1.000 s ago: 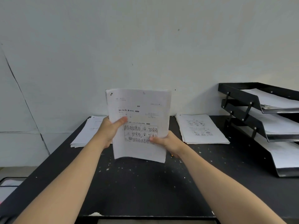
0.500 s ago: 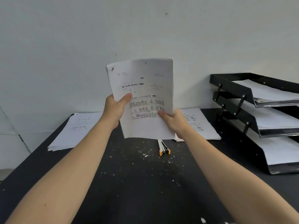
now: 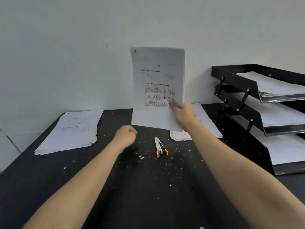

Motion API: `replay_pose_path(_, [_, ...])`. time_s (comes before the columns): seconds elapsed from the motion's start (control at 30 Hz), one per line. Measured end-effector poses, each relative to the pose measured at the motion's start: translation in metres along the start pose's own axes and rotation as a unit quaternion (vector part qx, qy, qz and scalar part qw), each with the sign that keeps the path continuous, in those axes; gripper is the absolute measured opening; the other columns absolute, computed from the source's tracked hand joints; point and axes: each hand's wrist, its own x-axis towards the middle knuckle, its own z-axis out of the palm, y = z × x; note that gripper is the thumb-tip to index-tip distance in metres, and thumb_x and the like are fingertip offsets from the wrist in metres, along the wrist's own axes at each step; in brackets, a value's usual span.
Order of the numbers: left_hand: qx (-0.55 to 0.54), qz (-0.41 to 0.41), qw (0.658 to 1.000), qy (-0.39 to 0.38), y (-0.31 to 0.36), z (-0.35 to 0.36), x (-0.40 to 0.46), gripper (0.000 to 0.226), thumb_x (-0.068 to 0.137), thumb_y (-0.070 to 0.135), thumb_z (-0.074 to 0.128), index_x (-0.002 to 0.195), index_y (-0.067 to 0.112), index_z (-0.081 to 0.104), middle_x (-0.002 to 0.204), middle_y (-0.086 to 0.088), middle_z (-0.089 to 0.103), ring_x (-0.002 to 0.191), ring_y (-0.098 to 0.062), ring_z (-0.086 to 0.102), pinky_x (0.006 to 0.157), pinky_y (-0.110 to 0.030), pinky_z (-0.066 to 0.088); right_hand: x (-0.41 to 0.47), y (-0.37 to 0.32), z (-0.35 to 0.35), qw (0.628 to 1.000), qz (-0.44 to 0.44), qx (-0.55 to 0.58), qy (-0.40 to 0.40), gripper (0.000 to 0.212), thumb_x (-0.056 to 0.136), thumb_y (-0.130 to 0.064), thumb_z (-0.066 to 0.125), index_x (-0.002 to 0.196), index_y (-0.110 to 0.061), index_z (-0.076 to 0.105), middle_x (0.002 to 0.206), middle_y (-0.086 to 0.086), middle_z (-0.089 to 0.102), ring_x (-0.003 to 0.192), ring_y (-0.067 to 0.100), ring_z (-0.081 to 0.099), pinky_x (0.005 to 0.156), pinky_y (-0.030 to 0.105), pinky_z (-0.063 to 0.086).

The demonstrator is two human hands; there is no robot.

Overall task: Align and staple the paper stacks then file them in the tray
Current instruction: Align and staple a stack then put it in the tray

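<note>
A: We see the right hand (image 3: 182,115) raised at centre right of the frame, arm stretched forward from the lower right corner. Its thumb lies across the front of the stack (image 3: 157,90) and the fingers curl behind, pinching the lower right edge.

B: And the stack stands upright above the desk (image 3: 148,195), printed side toward us, a grid of small drawings low on the page. A dark mark sits at its upper left corner; we cannot tell whether it is a staple.

A: The left hand (image 3: 126,136) hangs lower, left of centre, just below the stack's bottom left corner and clear of it. It looks blurred. The fingers are curled in, and we see nothing in them.

B: The stapler (image 3: 160,147) lies on the desk at centre, between the two arms, touched by neither hand.

A: At the right edge we see the tray (image 3: 234,80), three black tiers, each holding paper. One pile (image 3: 71,131) lies at the left of the desk, another (image 3: 206,123) partly behind the right wrist.
</note>
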Motion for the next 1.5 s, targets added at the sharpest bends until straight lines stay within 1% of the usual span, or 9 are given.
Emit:
replay_pose_path(0.1, [0.090,0.009,0.993,-0.074,0.007,0.020,-0.010,0.021,0.099,0.021,0.050,0.102,0.021,0.071,0.127,-0.004,0.068,0.112,-0.023,0.062,0.098,-0.035,0.049,-0.001,0.002,0.001,1.000,-0.003,0.001,0.003,0.016,0.103,-0.031,0.061,0.111,-0.021,0.069,0.111,0.014,0.075,0.106,0.039,0.069,0.092,0.055,0.058])
replay_pose_path(0.27, [0.208,-0.033,0.974,-0.079,0.030,0.055,-0.014,0.100,0.076,0.090,0.042,0.133,0.009,0.060,0.135,-0.009,0.062,0.117,-0.033,0.062,0.090,-0.040,0.051,-0.004,0.001,0.003,1.000,0.003,0.025,0.009,0.028,0.102,-0.032,0.061,0.122,-0.016,0.071,0.111,0.004,0.076,0.106,0.031,0.071,0.094,0.055,0.058])
replay_pose_path(0.5, [0.253,-0.033,0.965,-0.060,0.032,0.053,-0.018,0.042,0.092,0.046,0.064,0.112,0.010,0.062,0.095,-0.004,0.059,0.081,-0.021,0.062,0.061,-0.030,0.048,-0.010,-0.001,0.000,0.999,-0.012,0.033,0.009,0.011,0.103,-0.026,0.061,0.104,-0.024,0.072,0.109,0.004,0.076,0.110,0.032,0.070,0.095,0.050,0.058])
replay_pose_path(0.67, [0.211,-0.058,0.975,-0.045,-0.003,0.006,-0.015,0.032,0.097,0.041,0.056,0.092,0.009,0.059,0.086,-0.006,0.061,0.069,-0.018,0.058,0.059,-0.029,0.042,-0.016,0.001,0.006,0.998,0.001,0.062,0.006,0.012,0.102,-0.029,0.062,0.109,-0.024,0.071,0.107,-0.003,0.076,0.107,0.024,0.071,0.095,0.047,0.059])
replay_pose_path(0.77, [0.096,-0.096,0.990,-0.032,-0.030,-0.017,-0.013,0.032,0.097,0.033,0.053,0.079,0.007,0.056,0.069,-0.007,0.056,0.061,-0.020,0.052,0.065,-0.030,0.045,-0.024,0.000,0.012,0.996,0.004,0.084,0.003,0.013,0.104,-0.025,0.061,0.113,-0.022,0.069,0.102,-0.009,0.073,0.098,0.015,0.070,0.089,0.037,0.060])
replay_pose_path(0.93, [-0.267,-0.189,0.944,-0.039,-0.060,-0.056,-0.011,0.026,0.103,0.011,0.052,0.126,0.003,0.045,0.096,-0.015,0.054,0.082,-0.025,0.067,0.081,-0.034,0.060,-0.044,0.003,0.019,0.995,0.004,0.094,-0.019,0.030,0.103,-0.025,0.061,0.131,-0.014,0.065,0.108,-0.009,0.072,0.102,0.013,0.068,0.080,0.026,0.058])
replay_pose_path(1.17, [-0.447,-0.111,0.883,0.091,-0.040,-0.110,-0.012,0.020,0.107,0.019,0.042,0.103,0.005,0.057,0.074,-0.007,0.051,0.061,-0.019,0.048,0.062,-0.031,0.046,-0.064,0.019,0.029,0.990,0.016,0.097,-0.102,0.019,0.101,-0.027,0.064,0.120,-0.025,0.068,0.113,-0.009,0.075,0.109,0.017,0.070,0.091,0.036,0.060])
replay_pose_path(1.37, [-0.418,0.070,0.893,0.151,0.000,-0.150,-0.016,0.021,0.109,0.026,0.044,0.124,0.014,0.049,0.099,-0.003,0.056,0.085,-0.016,0.061,0.091,-0.032,0.050,-0.074,0.022,0.039,0.985,0.001,0.080,-0.152,0.029,0.100,-0.027,0.065,0.127,-0.018,0.070,0.116,-0.006,0.078,0.111,0.017,0.072,0.087,0.028,0.060])
replay_pose_path(1.5, [-0.472,0.098,0.856,0.186,0.011,-0.158,-0.022,0.015,0.108,0.022,0.042,0.110,0.013,0.053,0.087,-0.004,0.060,0.071,-0.017,0.058,0.072,-0.029,0.051,-0.085,0.021,0.041,0.980,0.002,0.083,-0.182,0.025,0.102,-0.024,0.063,0.125,-0.019,0.069,0.118,-0.007,0.077,0.105,0.011,0.074,0.081,0.025,0.061])
